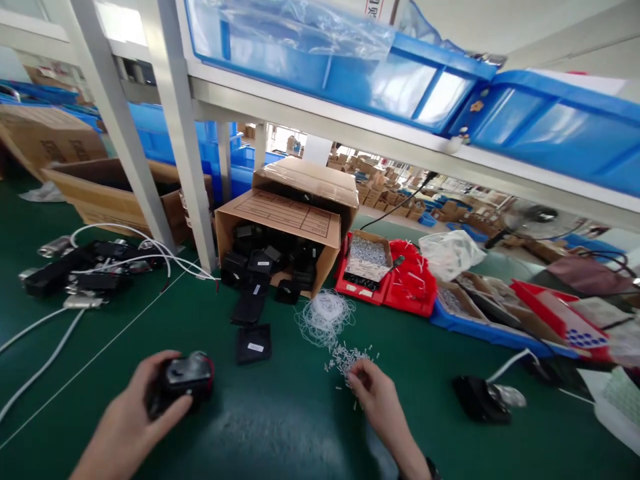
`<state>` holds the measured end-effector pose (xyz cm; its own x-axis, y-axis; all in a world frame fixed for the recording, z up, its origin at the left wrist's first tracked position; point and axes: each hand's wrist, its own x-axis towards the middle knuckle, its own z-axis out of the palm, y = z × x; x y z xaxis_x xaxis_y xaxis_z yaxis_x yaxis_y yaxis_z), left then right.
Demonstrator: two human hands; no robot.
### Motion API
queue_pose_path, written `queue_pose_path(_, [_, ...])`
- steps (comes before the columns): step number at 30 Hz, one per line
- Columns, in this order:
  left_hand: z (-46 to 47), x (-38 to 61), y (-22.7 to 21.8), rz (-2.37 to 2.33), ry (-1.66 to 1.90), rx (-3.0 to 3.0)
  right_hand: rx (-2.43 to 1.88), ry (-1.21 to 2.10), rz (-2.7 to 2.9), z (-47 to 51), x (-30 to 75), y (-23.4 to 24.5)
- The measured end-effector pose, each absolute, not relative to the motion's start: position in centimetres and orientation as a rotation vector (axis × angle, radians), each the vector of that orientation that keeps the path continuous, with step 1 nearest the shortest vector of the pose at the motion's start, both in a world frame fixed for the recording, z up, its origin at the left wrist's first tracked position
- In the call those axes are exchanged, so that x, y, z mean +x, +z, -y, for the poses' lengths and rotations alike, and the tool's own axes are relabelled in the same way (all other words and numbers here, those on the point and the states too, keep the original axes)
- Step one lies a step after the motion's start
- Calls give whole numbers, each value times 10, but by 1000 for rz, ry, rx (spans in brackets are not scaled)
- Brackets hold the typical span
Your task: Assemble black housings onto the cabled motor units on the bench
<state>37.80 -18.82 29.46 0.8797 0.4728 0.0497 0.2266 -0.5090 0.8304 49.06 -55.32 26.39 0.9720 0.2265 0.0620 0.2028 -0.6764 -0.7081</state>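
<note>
So the left hand (137, 407), near left on the green tabletop (280, 433), has a black boxy device (190, 383) gripped between thumb and fingers, hand curled partway round it. The device is mostly dark, with a shiny greyish face on top, a rounded silvery bit at its far right corner and what looks like a thin red wire curving down its right side. It's a bit blurry, so don't ask me for finer detail.

The right hand (377, 397) is near the middle, thumb and index drawn together in a pinch over a loose pile of tiny screw-like pieces (345, 360). Can't tell if it actually has one. The pieces are pale, silvery, short and skinny, densest in the middle with strays scattered around the edges.

Over to the right sits another black unit (483, 400) with a white cable and a clear-looking bit on its right side. Left of the pile, a flat black square piece (254, 343) with a white label lies on the table, and just past the pile there's a tangled white coil (326, 317).

Further back, an open cardboard box (327, 263) on its side spills more black parts. Right of it is a red tray (353, 290) carrying a carton of small metal bits, and way above hangs a shelf with blue bins (320, 70).
</note>
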Motion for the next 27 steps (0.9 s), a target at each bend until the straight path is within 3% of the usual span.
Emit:
queue_pose_path(8, [300, 437, 278, 58, -84, 1892, -2439, -178, 508, 492, 593, 277])
queue_pose_path(17, [313, 447, 253, 116, -218, 1693, -2414, -260, 509, 478, 622, 267])
queue_pose_path(27, [310, 455, 260, 52, -228, 1722, -2307, -371, 294, 516, 661, 332])
